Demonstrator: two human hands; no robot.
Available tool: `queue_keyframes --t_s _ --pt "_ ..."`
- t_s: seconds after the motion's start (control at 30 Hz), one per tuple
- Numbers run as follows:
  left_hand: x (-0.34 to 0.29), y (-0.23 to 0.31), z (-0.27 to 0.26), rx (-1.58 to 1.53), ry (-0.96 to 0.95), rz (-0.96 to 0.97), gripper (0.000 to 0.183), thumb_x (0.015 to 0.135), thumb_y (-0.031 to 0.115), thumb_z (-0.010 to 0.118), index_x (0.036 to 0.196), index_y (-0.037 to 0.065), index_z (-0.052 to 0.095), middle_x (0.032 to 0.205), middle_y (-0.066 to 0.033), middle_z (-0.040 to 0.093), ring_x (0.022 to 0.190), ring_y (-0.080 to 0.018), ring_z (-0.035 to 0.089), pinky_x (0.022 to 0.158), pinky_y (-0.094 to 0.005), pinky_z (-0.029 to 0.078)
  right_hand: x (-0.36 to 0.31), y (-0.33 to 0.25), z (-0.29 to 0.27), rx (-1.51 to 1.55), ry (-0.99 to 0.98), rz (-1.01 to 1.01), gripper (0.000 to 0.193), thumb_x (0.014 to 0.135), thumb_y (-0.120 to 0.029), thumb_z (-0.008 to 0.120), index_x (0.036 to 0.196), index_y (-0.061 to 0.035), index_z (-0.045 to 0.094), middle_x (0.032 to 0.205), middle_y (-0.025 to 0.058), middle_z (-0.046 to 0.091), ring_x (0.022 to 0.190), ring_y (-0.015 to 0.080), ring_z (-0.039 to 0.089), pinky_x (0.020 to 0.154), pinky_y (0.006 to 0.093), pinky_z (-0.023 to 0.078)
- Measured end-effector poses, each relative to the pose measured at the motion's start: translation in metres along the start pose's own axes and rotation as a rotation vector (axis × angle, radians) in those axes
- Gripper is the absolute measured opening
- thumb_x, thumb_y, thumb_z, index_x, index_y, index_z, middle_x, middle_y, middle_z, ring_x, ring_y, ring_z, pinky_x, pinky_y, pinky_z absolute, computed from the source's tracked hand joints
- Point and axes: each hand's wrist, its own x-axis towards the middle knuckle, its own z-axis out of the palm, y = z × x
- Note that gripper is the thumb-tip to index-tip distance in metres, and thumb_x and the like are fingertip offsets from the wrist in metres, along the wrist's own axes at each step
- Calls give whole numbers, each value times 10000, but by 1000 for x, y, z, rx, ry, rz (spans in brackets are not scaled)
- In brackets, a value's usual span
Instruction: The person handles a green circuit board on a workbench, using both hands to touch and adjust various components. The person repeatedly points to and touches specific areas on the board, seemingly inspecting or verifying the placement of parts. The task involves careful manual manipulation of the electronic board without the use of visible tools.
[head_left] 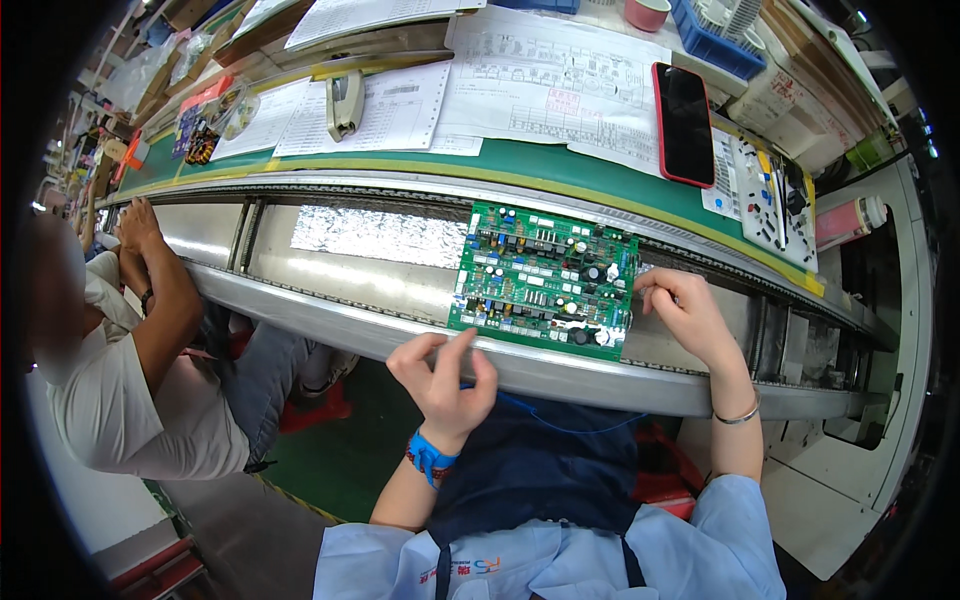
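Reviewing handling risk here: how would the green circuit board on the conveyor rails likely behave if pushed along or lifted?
The circuit board looks like a flat rigid panel, so probably stiff. Its crowded upright parts suggest fragility. It seems to span two rails, so it would likely slide. The right hand touches its edge; the left hand is near it.

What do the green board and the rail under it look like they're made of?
Circuit board: looks like rigid laminate with a glossy green coating, studded with small parts. Conveyor rail: seems brushed bare metal, silver-grey with soft glare. Left hand and right hand touch the board's edges.

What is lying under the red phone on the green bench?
Under the red phone lie white printed sheets, spread on the green bench. The part beneath the phone itself is covered.
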Motion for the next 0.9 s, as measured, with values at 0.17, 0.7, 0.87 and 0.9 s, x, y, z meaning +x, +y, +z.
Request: queue_keyframes --t_s 0.17,0.7,0.87,0.9 --pt "7 -2 4 2 38 -74 224 693 10 592 916 19 571 1004 -139 417 952 -279 419 833 -366 367 1 5 2 -20 5 -32 239 798 -85 450 891 35 635 669 105 613 574 171 561 560 298 445" --pt "15 -1 2 137 -102 53 688 696 48 632 1355 94 438 1094 -112 354 911 -247 370 804 -353 351 0 0 -1 -35 1 11 239 803 -93 447 885 34 632 667 109 615 599 177 579 572 300 446" --pt "15 2 6 19 -19 -88 771 718 12 591 1390 -87 225 1135 -174 323 1007 -311 399 864 -359 382 0 0 -1 -18 4 -17 237 799 -92 449 881 40 628 669 121 611 614 187 592 587 310 457" --pt "16 2 6 17 -10 -106 771 717 13 589 1381 -107 216 1135 -181 322 1012 -321 400 873 -363 383 0 0 0 -28 7 -16 236 799 -92 449 878 41 627 670 124 611 612 190 592 589 312 458"
